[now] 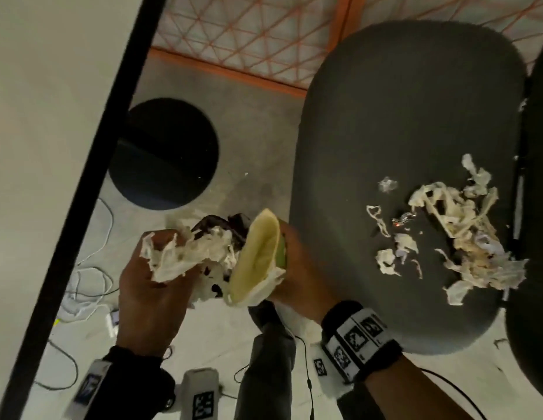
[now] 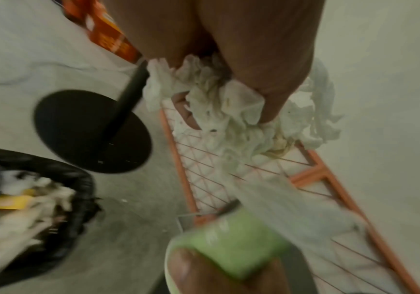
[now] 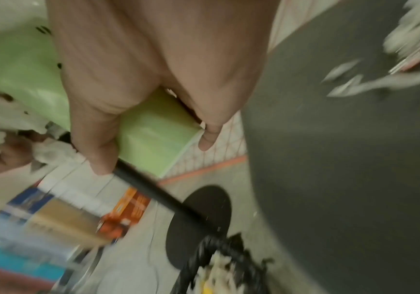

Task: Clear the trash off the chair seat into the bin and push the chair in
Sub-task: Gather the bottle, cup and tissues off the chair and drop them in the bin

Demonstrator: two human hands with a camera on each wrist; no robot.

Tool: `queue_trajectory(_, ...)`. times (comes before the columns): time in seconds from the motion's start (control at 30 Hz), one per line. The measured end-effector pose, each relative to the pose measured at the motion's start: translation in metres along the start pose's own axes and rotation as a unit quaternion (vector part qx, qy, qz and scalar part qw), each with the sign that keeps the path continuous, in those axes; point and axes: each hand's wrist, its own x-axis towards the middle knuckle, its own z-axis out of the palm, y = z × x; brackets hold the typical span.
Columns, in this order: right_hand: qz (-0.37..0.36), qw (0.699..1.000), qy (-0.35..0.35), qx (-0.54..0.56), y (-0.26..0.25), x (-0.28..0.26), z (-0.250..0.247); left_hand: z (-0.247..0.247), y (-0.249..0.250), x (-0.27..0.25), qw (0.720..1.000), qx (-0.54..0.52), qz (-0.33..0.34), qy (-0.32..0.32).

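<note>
Nearest the head camera: my two wrists with their tagged bands. My left hand is curled round a wad of crumpled tissue. My right hand is clamped on a squashed green paper cup, thumb and fingers round its wall. Both hands hang over the floor, beside the seat's left edge.

Bin: black-lined, on the floor below the hands, mostly hidden by them in the head view. The left wrist view shows it already holding white paper and something yellow, though blurred.

Chair seat: dark grey, most of it bare. A pile of torn paper scraps lies toward its right rear, with a few loose bits and a foil fragment just beside it.

Bench: white top, black edge, on a black round base. The chair stands apart from it, not pushed in.

Judgement: clearing is partway. The handfuls held now are not yet dropped; I would release both over the bin. Left: at least one more gather of the scrap pile, small bits likely needing a sweep, then push the chair in.
</note>
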Motion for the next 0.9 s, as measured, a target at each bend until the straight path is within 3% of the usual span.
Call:
queue_trajectory(0.13, 0.025, 0.995, -0.051, -0.08, 0.03, 0.053, 0.066, -0.013, -0.065, 0.007, 0.997, 0.007, -0.044, 0.06)
queue_trajectory(0.3, 0.105, 0.965, -0.05, -0.233, 0.108, 0.12, 0.115, 0.025, -0.169, 0.031, 0.98, 0.145, -0.105, 0.083)
queue_trajectory(0.4, 0.169, 0.936, -0.099, -0.291, 0.15, 0.149, 0.131, 0.062, -0.236, 0.049, 0.969, 0.202, -0.139, 0.016)
queue_trajectory(0.57, 0.215, 0.938, -0.103, -0.251, 0.206, 0.173, 0.147, 0.113, -0.33, 0.063, 0.908, 0.314, -0.257, -0.107)
queue_trajectory(0.63, 0.211, 0.945, -0.099, -0.229, 0.222, 0.182, 0.15, 0.129, -0.357, 0.072, 0.888, 0.363, -0.24, -0.148)
queue_trajectory(0.73, 0.214, 0.952, -0.086, -0.199, 0.235, 0.194, 0.155, 0.146, -0.383, 0.08, 0.82, 0.486, -0.189, -0.236)
queue_trajectory(0.9, 0.213, 0.96, -0.086, -0.16, 0.23, 0.196, 0.157, 0.145, -0.4, 0.099, 0.771, 0.524, -0.246, -0.264)
